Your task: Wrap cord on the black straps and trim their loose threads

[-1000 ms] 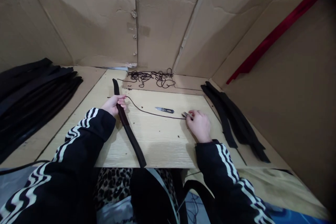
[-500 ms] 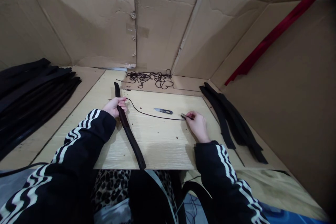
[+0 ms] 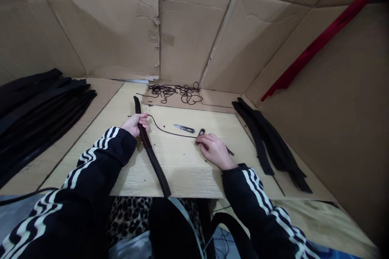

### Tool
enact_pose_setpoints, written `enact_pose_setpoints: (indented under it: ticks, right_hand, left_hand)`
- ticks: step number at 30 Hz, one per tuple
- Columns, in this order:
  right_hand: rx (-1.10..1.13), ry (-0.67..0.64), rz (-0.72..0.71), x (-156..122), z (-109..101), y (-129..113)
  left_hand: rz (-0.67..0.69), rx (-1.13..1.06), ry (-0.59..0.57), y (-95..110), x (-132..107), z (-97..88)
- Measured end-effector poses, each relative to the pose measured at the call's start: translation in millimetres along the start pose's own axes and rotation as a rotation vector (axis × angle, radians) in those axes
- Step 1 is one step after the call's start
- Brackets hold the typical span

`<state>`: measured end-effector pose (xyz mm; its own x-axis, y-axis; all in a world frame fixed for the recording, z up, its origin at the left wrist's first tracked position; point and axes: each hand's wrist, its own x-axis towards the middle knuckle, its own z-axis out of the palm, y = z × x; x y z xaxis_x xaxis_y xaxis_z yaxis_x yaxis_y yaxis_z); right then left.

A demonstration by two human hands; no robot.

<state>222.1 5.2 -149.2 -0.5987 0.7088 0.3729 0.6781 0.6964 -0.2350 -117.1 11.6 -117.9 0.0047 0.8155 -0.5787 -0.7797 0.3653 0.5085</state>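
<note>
My left hand (image 3: pixel 135 123) is closed round a long black strap (image 3: pixel 152 160) that lies slantwise across the wooden board (image 3: pixel 185 170). A thin black thread (image 3: pixel 165 131) runs from the strap, by that hand, across to my right hand (image 3: pixel 214 152). My right hand lies fingers curled over a small dark tool (image 3: pixel 201 132); a looped end sticks out at the fingertips and a dark tip shows behind the wrist. Small thread snips (image 3: pixel 184 128) lie on the board just beyond the thread, between my hands.
A tangle of black thread (image 3: pixel 174 90) lies at the board's far edge. A thick stack of black straps (image 3: pixel 39 107) sits at the left, several more straps (image 3: pixel 272 139) at the right. Cardboard walls close in all round; a red strip (image 3: pixel 319 40) slants along the right wall.
My right hand has moved left and nearer to me with the tool, and the thread between my hands is shorter. My left hand keeps its hold on the strap.
</note>
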Motion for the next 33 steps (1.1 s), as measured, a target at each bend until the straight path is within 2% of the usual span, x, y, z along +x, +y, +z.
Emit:
enact_pose_setpoints:
  ticks: [8, 10, 13, 16, 20, 26, 30, 33]
  right_hand:
    - [-0.065, -0.037, 0.066, 1.0, -2.5, -0.7]
    - [-0.114, -0.013, 0.151, 0.7, -6.3, 4.0]
    - [-0.221, 0.024, 0.353, -2.9, -17.9, 15.6]
    - [-0.289, -0.042, 0.476, -7.9, -30.3, 26.0]
    - [-0.305, -0.144, 0.481, -7.6, -35.9, 28.7]
    - [-0.226, -0.139, 0.499, 2.4, -33.4, 35.9]
    - [-0.052, -0.099, 0.508, 3.9, -33.4, 54.4]
    - [0.106, -0.045, 0.515, 1.5, -34.1, 63.3]
  left_hand:
    - [0.118, 0.007, 0.056, 16.9, -11.5, 0.8]
    - [0.152, 0.006, 0.063, 25.2, -17.6, -2.2]
    - [0.186, 0.008, 0.059, 37.0, -29.2, -6.8]
    - [0.192, 0.025, 0.019, 41.9, -44.2, -4.7]
    - [0.18, 0.089, -0.139, 29.8, -70.7, 17.2]
    - [0.222, 0.23, -0.464, -7.2, -114.8, 57.7]
    - [0.206, 0.308, -0.615, -22.9, -135.8, 67.0]
    - [0.22, 0.365, -0.647, -32.1, -143.8, 68.7]
